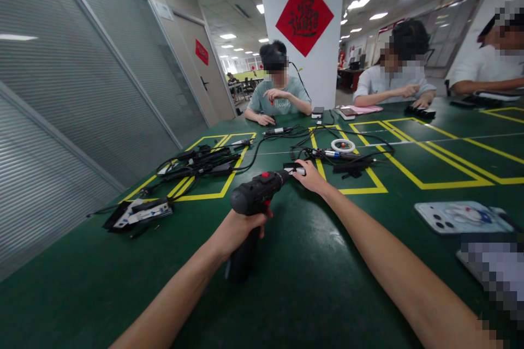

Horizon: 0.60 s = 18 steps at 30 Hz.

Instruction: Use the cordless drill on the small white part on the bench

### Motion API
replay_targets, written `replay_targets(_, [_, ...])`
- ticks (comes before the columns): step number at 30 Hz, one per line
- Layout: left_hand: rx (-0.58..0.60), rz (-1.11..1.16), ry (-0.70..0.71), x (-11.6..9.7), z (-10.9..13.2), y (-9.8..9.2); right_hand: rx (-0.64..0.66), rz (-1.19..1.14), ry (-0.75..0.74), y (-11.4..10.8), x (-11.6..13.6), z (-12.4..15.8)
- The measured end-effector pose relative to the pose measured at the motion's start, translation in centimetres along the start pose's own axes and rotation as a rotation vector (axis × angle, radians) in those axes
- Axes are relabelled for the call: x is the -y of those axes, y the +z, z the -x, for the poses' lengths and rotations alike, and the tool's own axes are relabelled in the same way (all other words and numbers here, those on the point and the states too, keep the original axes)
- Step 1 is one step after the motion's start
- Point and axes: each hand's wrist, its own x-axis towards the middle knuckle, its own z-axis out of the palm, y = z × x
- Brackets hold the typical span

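A black cordless drill (256, 193) with red accents is gripped by my left hand (241, 229), its fingers wrapped round the handle near the trigger. The drill's chuck points forward and right, toward a small black-and-white piece (292, 168) on the green table. My right hand (311, 175) holds that piece with thumb and fingers. The bit's tip meets or nearly meets it; I cannot tell whether they touch. What the piece is, I cannot make out.
Tangled black cables and tools (200, 161) lie on the left, with a flat black-and-white packet (141, 212) in front. Beyond my right hand are a pen-like tool (331, 154) and a white ring (343, 145). A phone (462, 217) lies at right. Several people sit across the table (311, 283).
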Motion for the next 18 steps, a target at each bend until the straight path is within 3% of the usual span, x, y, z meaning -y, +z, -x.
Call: replay_targets(18, [0.0, -0.017, 0.044, 0.37, -0.17, 0.05, -0.008, 0.001, 0.0, 0.11, -0.12, -0.03])
